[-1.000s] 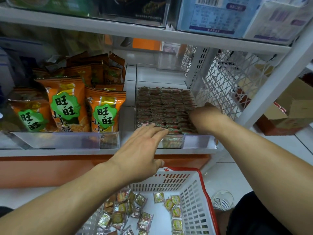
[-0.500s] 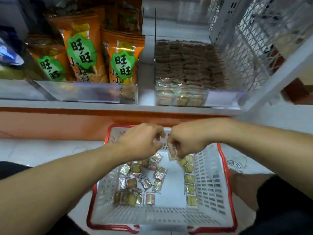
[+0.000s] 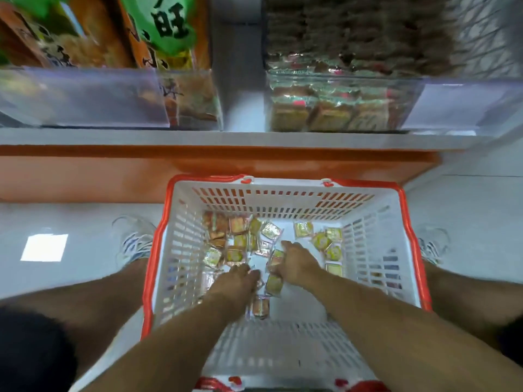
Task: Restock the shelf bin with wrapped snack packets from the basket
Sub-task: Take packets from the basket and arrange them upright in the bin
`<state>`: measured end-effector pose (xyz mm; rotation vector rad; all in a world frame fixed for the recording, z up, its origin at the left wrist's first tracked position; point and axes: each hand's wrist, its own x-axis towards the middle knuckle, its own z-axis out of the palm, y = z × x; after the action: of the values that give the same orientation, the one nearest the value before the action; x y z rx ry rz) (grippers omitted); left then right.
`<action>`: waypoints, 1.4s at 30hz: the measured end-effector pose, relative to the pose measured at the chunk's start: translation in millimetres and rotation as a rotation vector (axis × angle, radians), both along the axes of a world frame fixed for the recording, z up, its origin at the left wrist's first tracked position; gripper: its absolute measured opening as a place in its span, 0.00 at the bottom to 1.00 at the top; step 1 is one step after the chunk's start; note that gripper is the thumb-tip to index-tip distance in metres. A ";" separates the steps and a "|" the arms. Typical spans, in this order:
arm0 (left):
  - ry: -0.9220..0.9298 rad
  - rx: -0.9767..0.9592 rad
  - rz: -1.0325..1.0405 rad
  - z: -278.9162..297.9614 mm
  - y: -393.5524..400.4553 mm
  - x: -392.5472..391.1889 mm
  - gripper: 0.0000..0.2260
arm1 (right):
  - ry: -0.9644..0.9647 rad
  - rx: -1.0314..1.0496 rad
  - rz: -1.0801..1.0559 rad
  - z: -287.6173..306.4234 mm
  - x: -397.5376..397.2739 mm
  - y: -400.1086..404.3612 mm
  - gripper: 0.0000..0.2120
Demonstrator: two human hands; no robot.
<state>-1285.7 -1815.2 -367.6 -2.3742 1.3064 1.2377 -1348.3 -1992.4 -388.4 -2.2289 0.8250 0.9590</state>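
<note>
While both hands work down inside the basket [image 3: 407, 239], the job is to gather a handful of snack packets [image 3: 240, 241] cleanly. The left hand [image 3: 236, 284] sits near the middle of the basket floor with fingers curled over packets; whether its grip has closed on any I cannot tell. The right hand [image 3: 297, 265], just beside it, pinches a packet [image 3: 276, 258] under its thumb. More packets lie loose toward the far wall of the basket. I judge it best to sweep several together against the palm rather than pick singly, keeping them flat so they stack neatly. The shelf bin [image 3: 339, 108], above the basket and beyond its far rim, already looks well filled.
</note>
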 end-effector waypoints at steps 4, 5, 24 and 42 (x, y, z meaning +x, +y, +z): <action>-0.058 0.061 -0.130 -21.8 -7.6 -0.8 0.34 | -0.067 -0.139 -0.079 -30.6 -7.2 19.2 0.28; -0.069 0.068 -0.176 -26.1 -8.1 0.4 0.36 | -0.087 -0.152 -0.082 -34.7 -8.6 20.9 0.28; 0.156 -0.056 0.321 7.9 -27.0 29.7 0.14 | 0.010 0.190 0.317 56.3 15.6 -32.4 0.17; 1.037 -0.774 0.996 332.4 -91.4 55.1 0.08 | -0.924 0.304 0.182 417.7 21.8 -105.5 0.14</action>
<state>-1230.5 -1906.6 -35.2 -3.2059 0.7075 2.9908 -1326.5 -2098.0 29.3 -2.1436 0.0484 0.0385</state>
